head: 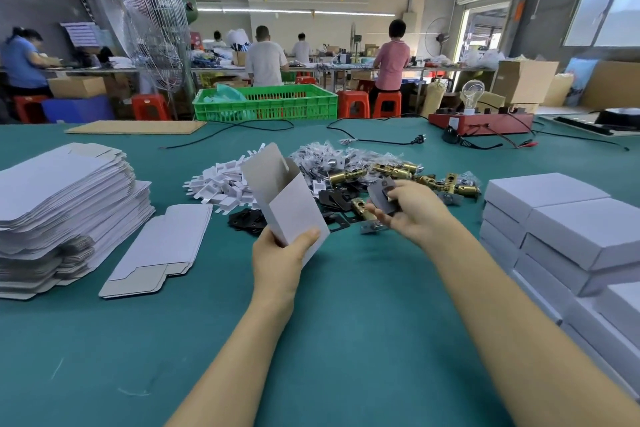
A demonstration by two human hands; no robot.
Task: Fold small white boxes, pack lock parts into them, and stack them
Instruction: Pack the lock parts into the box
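On the green counter (329,340), dead centre, the left hand (277,255) grips an erected small white box (287,198) by its lower end, thumb across the front panel, mouth tilted up toward 12 o'clock with the top flap standing open. At about 2 o'clock from it the right hand (412,210) pinches a dark flat plate (382,196) between thumb and fingers, hovering just above the heap of lock parts (398,180), which is brass latches, black plates and bagged bits all jumbled together. White plastic inserts (221,184) sit at 11 o'clock of the box, flat box blanks (65,204) are stacked at 9 o'clock, and finished boxes (568,229) are piled at 3 o'clock. If I were doing this step, I'd keep the box mouth angled toward the right hand and squeeze the sides lightly so it stays square, then slide the plate in flat along one wall rather than dropping it, so it doesn't catch the flap or jam crosswise. Probably worth leaving room for a brass latch too. Can't tell whether anything's already inside the box.
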